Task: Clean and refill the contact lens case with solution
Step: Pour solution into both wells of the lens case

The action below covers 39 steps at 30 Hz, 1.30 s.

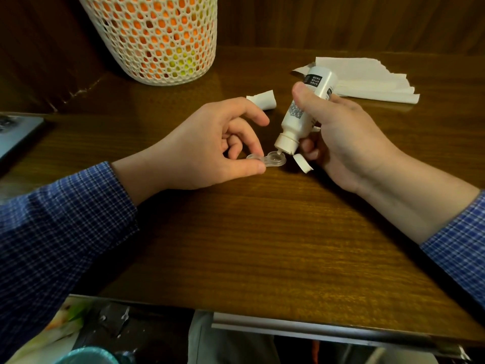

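Sleeves are framing the desk (pixel 262 245); the light, slippery case (pixel 265 161) is being pinched at one well by the left hand (pixel 210 148), the bottle (pixel 301 111) squeezed by the right hand (pixel 349 135).

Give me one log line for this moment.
left hand: holds lens case | right hand: tips solution bottle, nozzle over right well | wells: uncapped

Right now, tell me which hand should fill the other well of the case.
The right hand: it already grips the solution bottle tipped nozzle-down over the lens case. The left hand is busy pinching the case steady.
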Each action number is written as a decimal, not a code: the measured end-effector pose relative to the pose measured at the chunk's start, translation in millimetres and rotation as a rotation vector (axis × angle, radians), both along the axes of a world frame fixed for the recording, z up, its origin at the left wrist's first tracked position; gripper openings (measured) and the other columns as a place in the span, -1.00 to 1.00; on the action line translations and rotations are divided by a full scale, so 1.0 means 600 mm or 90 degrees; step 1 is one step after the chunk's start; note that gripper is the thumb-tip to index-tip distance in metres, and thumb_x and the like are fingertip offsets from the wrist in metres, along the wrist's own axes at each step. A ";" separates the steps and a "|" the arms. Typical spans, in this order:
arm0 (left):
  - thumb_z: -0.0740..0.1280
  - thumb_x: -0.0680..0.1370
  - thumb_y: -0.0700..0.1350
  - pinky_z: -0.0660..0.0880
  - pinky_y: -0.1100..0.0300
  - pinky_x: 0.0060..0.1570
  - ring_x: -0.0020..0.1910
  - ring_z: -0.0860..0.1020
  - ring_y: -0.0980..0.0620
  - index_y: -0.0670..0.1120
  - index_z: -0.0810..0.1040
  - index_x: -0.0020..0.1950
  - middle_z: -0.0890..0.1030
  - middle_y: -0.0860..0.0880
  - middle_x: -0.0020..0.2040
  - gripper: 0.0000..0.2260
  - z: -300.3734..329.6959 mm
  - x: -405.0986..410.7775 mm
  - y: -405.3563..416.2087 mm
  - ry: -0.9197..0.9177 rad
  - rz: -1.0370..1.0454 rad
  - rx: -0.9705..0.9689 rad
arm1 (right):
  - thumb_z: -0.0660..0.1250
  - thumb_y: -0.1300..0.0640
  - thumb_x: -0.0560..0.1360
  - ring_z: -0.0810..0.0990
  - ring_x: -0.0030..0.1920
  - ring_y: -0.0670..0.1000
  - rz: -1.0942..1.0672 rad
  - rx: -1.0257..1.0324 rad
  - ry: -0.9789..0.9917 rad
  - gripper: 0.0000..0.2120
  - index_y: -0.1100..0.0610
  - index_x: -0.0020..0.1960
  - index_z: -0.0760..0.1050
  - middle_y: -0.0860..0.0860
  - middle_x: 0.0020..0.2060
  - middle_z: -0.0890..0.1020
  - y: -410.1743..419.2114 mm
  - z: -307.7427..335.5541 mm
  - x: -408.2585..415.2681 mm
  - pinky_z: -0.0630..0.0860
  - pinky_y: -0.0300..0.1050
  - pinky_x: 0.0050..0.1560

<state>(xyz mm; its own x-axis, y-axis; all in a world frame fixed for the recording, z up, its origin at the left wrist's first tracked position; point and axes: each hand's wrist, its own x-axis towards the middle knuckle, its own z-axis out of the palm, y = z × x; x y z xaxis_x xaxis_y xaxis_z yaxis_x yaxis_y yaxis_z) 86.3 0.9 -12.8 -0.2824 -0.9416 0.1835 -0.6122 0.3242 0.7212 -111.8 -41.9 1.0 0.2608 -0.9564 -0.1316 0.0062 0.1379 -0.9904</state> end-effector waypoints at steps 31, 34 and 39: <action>0.60 0.44 -0.10 0.57 0.28 -0.28 -0.32 0.60 0.08 -0.03 0.52 0.34 0.75 0.10 -0.04 -0.49 0.000 0.003 0.000 0.011 -0.001 0.008 | 0.37 -0.14 0.59 0.48 -0.45 -0.15 0.010 -0.003 0.006 -0.83 -0.06 0.05 0.51 -0.20 -0.43 0.68 0.001 0.001 0.000 0.40 -0.30 -0.46; 0.60 0.45 -0.10 0.58 0.27 -0.28 -0.31 0.61 0.05 -0.03 0.51 0.35 0.75 0.10 -0.04 -0.49 0.001 0.004 -0.001 0.009 0.002 0.011 | 0.38 -0.14 0.58 0.48 -0.48 -0.17 0.003 0.005 -0.003 -0.80 -0.03 0.05 0.51 -0.18 -0.43 0.67 0.000 0.001 0.000 0.40 -0.31 -0.48; 0.60 0.44 -0.09 0.57 0.29 -0.28 -0.32 0.61 0.08 -0.02 0.51 0.34 0.75 0.11 -0.03 -0.48 0.002 0.004 0.000 0.008 0.003 0.015 | 0.39 -0.14 0.58 0.48 -0.48 -0.15 0.002 0.008 -0.007 -0.79 -0.02 0.05 0.52 -0.16 -0.43 0.68 -0.002 -0.001 0.000 0.39 -0.30 -0.49</action>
<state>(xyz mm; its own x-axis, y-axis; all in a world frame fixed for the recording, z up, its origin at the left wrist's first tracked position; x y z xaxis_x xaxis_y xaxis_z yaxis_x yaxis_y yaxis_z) 88.5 0.7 -11.4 -0.2753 -0.9472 0.1644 -0.6043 0.3035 0.7367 -111.8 -43.3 0.6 0.2650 -0.9540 -0.1402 0.0170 0.1500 -0.9885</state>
